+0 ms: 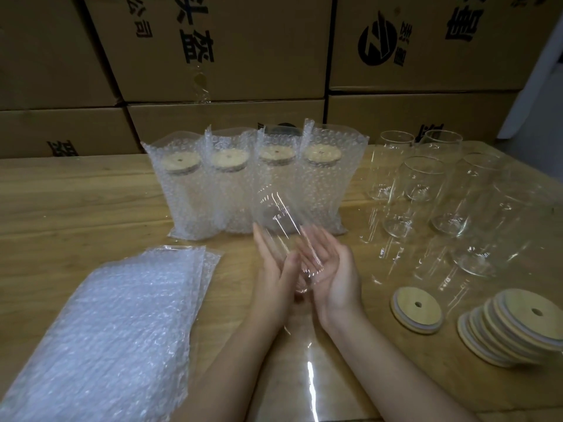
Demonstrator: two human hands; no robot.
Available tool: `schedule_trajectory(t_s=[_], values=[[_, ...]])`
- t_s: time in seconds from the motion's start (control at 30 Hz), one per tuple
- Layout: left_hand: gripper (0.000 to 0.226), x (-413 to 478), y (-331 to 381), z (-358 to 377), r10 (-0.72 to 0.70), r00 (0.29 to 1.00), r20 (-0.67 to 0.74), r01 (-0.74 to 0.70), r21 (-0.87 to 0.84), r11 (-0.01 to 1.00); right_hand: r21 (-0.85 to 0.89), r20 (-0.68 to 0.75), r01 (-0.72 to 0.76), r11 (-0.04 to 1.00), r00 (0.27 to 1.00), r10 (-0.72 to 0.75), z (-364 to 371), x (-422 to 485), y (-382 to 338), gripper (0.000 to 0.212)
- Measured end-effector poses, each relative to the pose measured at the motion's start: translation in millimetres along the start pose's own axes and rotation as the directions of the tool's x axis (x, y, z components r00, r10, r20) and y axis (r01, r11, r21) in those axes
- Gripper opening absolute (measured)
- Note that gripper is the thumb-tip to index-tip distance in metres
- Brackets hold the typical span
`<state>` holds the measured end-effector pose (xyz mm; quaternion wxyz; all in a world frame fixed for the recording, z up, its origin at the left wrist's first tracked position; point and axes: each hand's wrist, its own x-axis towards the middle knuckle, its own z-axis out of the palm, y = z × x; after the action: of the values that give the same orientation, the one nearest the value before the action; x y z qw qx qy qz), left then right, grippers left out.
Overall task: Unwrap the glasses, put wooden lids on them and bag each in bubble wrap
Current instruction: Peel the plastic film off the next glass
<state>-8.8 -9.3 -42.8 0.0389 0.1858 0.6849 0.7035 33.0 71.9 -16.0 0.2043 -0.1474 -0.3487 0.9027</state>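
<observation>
A clear glass point(281, 226) in thin clear film stands tilted between my two hands at the table's middle. My left hand point(272, 269) lies against its left side with straight fingers. My right hand point(330, 269) cradles its lower right side, palm up, fingers blurred. Several bare glasses point(423, 181) stand at the right. A single wooden lid point(417, 309) and a fanned stack of lids point(518, 327) lie at the front right. A pile of flat bubble wrap bags point(115, 318) lies at the front left. Several lidded glasses in bubble bags point(253, 184) stand in a row behind.
The wooden table point(76, 202) runs across the view. Stacked cardboard boxes point(219, 50) form a wall right behind it. A shiny piece of clear film point(307, 379) lies between my forearms near the front edge.
</observation>
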Motion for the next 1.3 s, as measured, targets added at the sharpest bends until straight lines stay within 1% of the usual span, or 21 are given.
schedule_trajectory(t_s=[0.07,0.1,0.13,0.2,0.23,0.3,0.43,0.5,0.53,0.6,0.67,0.77,0.83,0.87,0.93,1.0,1.03,1.07,1.13,1.2,1.3], values=[[0.105,-4.7,1.7,-8.5,0.209,0.978,-0.001,-0.205,0.181,0.962,0.042,0.007,-0.108,0.993,0.994,0.108,2.3,-2.5,-0.7,0.034],[0.105,-5.7,3.7,-12.1,0.28,0.96,0.021,-0.276,0.264,0.924,0.069,0.007,-0.162,0.984,0.987,0.162,2.9,-4.2,-0.6,0.034],[0.103,-6.8,7.6,-14.4,0.32,0.946,0.051,-0.318,0.329,0.889,0.127,0.01,-0.224,0.966,0.974,0.224,2.2,-5.7,-1.0,0.033],[0.106,-7.8,13.4,-14.5,0.36,0.924,0.125,-0.38,0.382,0.843,0.258,0.015,-0.33,0.908,0.941,0.337,-1.8,-6.7,-3.6,0.034],[0.11,-8.4,16.9,-13.2,0.383,0.908,0.172,-0.419,0.384,0.823,0.289,0.009,-0.363,0.886,0.926,0.377,-4.5,-5.8,-5.9,0.037],[0.112,-8.6,17.8,-11.1,0.414,0.879,0.237,-0.476,0.391,0.788,0.273,-0.01,-0.401,0.874,0.908,0.42,-8.5,-3.0,-12.9,0.041],[0.105,-10.0,21.9,-11.1,0.411,0.888,0.207,-0.459,0.332,0.824,0.088,-0.039,-0.431,0.898,0.899,0.436,-10.9,2.5,-24.8,0.044],[0.103,-9.1,19.5,-11.6,0.429,0.885,0.181,-0.465,0.33,0.821,0.002,-0.041,-0.43,0.903,0.902,0.43,-10.2,3.0,-27.0,0.045],[0.102,-8.4,17.6,-11.7,0.44,0.881,0.175,-0.473,0.337,0.814,-0.063,-0.057,-0.409,0.91,0.912,0.406,-11.2,4.4,-26.3,0.046],[0.101,-6.6,15.6,-11.3,0.445,0.882,0.156,-0.471,0.347,0.811,-0.232,-0.113,-0.339,0.912,0.94,0.321,-14.3,6.6,-25.3,0.04],[0.101,-5.9,12.3,-11.0,0.453,0.88,0.138,-0.472,0.343,0.812,-0.446,-0.152,-0.26,0.857,0.965,0.213,-15.5,6.1,-26.2,0.034],[0.099,-5.0,9.5,-11.8,0.422,0.899,0.118,-0.438,0.283,0.853,-0.716,-0.111,-0.115,0.689,0.993,0.05,-15.6,2.8,-29.9,0.031],[0.093,-4.4,10.3,-12.7,0.38,0.92,0.1,-0.393,0.253,0.884,-0.867,-0.026,-0.002,0.499,0.999,-0.04,-16.9,0.1,-35.1,0.025],[0.09,-4.2,9.6,-12.8,0.366,0.926,0.097,-0.378,0.263,0.888,-0.931,0.022,0.048,0.361,0.997,-0.074,-18.4,-3.9,-40.9,0.022],[0.085,-4.1,8.3,-13.2,0.34,0.935,0.102,-0.355,0.293,0.888,-0.998,0.067,0.068,0.005,0.996,-0.065,-23.3,-12.2,-56.5,0.026],[0.084,-4.8,7.6,-13.9,0.317,0.944,0.094,-0.33,0.308,0.892,-0.933,-0.012,-0.015,-0.36,1.0,-0.011,-27.5,-21.2,-73.3,0.036],[0.084,-4.9,7.5,-14.5,0.313,0.946,0.086,-0.324,0.309,0.894,-0.875,-0.089,-0.085,-0.477,0.996,-0.014,-28.6,-25.6,-81.5,0.038],[0.084,-5.0,7.3,-15.0,0.306,0.949,0.083,-0.316,0.311,0.896,-0.828,-0.177,-0.16,-0.537,0.984,-0.02,-29.0,-29.8,-88.6,0.041],[0.085,-4.4,7.8,-15.6,0.29,0.953,0.087,-0.303,0.299,0.905,-0.792,-0.286,-0.244,-0.559,0.958,-0.014,-30.2,-39.2,-98.9,0.046],[0.086,-3.9,8.2,-15.7,0.274,0.957,0.098,-0.29,0.278,0.916,-0.772,-0.328,-0.256,-0.581,0.944,0.02,-34.3,-45.5,-102.3,0.049],[0.088,-4.0,4.2,-14.5,0.247,0.963,0.113,-0.268,0.264,0.927,-0.71,-0.309,-0.205,-0.674,0.95,0.037,-38.9,-48.8,-96.4,0.044]])
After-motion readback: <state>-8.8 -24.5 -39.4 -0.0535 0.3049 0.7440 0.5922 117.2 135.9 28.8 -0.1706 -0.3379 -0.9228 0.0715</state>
